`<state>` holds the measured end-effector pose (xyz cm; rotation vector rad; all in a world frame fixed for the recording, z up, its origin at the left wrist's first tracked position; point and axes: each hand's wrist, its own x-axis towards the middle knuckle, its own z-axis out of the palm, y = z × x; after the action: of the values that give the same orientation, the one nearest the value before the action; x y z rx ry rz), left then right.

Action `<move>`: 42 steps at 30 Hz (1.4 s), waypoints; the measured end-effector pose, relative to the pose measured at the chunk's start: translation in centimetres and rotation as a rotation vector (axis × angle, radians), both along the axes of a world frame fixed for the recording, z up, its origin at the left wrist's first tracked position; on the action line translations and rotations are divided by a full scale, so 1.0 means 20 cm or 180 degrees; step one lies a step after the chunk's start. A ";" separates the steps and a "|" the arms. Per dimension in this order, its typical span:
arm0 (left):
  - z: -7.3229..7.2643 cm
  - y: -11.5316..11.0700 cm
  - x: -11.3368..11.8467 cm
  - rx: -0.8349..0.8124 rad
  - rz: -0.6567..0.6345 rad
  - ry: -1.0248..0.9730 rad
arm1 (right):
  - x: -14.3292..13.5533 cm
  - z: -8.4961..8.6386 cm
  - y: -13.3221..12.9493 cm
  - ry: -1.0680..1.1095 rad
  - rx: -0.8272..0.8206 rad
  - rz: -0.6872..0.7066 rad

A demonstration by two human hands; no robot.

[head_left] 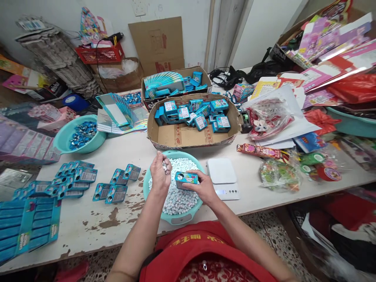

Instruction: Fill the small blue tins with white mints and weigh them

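Standing on worn white table (117, 154), rear: cardboard tray (190, 136) of blue boxes (201, 122) | front: turquoise basin (146, 187) of pale pieces (179, 204) | just beside basin: scale (221, 171) | right hand (205, 188): fingers gripping small blue box (185, 177) over basin | left hand (160, 177): fingers curled round pale handful (166, 166), also over basin.

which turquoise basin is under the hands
The middle basin, holding pale pellets, beside the white scale; the left basin and right basin stand farther away.

passage: tabletop (96, 231) nearside of blue boxes (116, 194) | blocked: scale (222, 171) right of basin (146, 189), carton (190, 135) beyond
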<state>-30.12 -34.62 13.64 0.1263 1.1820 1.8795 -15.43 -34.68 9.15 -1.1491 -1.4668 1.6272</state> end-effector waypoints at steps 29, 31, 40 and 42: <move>-0.39 -0.10 -0.20 -0.2355 -0.1625 0.3777 | 0.41 -0.05 0.19 -0.0309 0.0034 -0.0983; -0.47 -0.11 -0.23 -0.2945 -0.2016 0.4645 | 0.49 -0.16 0.24 -0.0559 0.0158 -0.1345; -0.57 -0.03 -0.13 -0.3886 -0.2432 0.4738 | 0.57 -0.33 0.36 -0.1295 0.1381 -0.1533; -0.58 -0.02 -0.12 -0.3817 -0.2619 0.4539 | 0.56 -0.23 0.51 -0.1360 0.1804 -0.1615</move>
<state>-32.51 -35.02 1.99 1.1533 2.4052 -0.0655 -4.33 -24.44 4.57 -1.4166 -1.5751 0.5877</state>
